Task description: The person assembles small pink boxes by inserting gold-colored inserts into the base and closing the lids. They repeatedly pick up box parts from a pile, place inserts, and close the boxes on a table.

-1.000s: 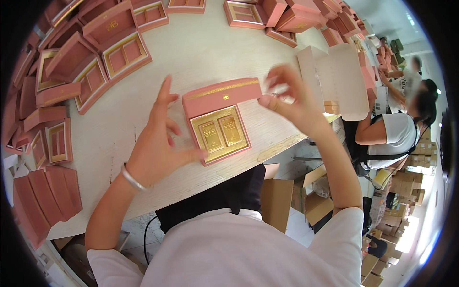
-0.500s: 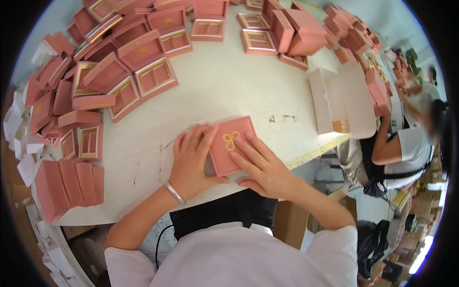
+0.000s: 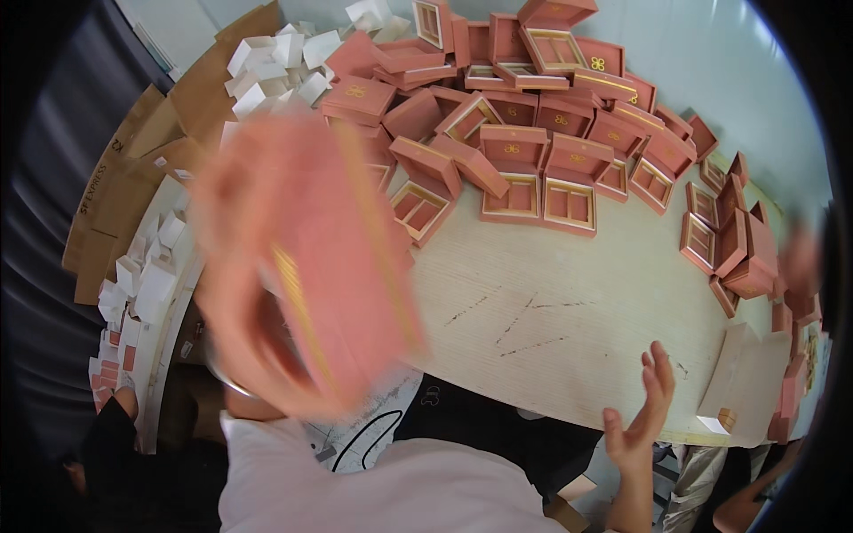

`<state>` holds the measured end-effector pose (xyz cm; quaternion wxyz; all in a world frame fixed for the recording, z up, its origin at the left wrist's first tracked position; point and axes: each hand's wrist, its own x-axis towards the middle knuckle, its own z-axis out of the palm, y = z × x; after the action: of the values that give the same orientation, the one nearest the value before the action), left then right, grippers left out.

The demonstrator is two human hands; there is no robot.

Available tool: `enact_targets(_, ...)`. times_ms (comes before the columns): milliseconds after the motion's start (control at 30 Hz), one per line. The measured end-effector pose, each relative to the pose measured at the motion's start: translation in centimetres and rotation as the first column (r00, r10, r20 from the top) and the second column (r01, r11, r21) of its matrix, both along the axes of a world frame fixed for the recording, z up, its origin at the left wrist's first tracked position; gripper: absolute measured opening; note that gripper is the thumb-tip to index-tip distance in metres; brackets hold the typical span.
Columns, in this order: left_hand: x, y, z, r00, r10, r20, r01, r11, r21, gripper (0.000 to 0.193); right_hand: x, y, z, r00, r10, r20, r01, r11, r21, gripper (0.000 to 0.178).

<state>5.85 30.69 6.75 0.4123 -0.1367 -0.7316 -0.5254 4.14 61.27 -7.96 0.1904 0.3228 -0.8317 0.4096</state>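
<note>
Close to the camera, my left hand (image 3: 233, 302) is wrapped around a pink jewelry box (image 3: 342, 258) with gold-coloured edging. Both are smeared by motion, and the box seems to be closed. The hand has a silver bangle at its wrist and is lifted over the table's left side, hiding part of the table behind it. My right hand (image 3: 640, 413) is raised at the table's right front, its fingers apart and nothing in them.
Many pink boxes, open ones (image 3: 569, 202) among them, are piled along the back of the pale table (image 3: 533, 293). White cartons (image 3: 267, 71) and brown cardboard (image 3: 133, 195) stand left. An open white carton (image 3: 746, 373) is at the right edge. Another person's arm (image 3: 755, 497) shows at lower right.
The pink box has gone from the table up and left in my left hand. My right hand has let go of it and opened. The view has turned left.
</note>
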Motion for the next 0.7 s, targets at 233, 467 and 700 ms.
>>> enact_targets(233,-3.6,-10.6,3.5,0.828,0.342,0.444,0.319,0.366,-0.875,0.083,-1.4,0.9,1.2,0.995,-0.099,0.004,0.099,0.994,-0.05,0.047)
enact_targets(467,-3.7,-6.7,4.6,0.955,0.263,0.14,0.053,0.311,-0.949,0.079,-1.2,9.4,3.9,0.809,-0.536,-0.239,0.557,0.83,0.025,0.036)
enact_targets(700,-4.2,1.0,-6.9,0.933,-0.193,0.304,0.355,0.359,-0.863,0.061,0.8,21.5,6.3,0.563,-0.826,-0.015,0.803,0.551,-0.227,0.019)
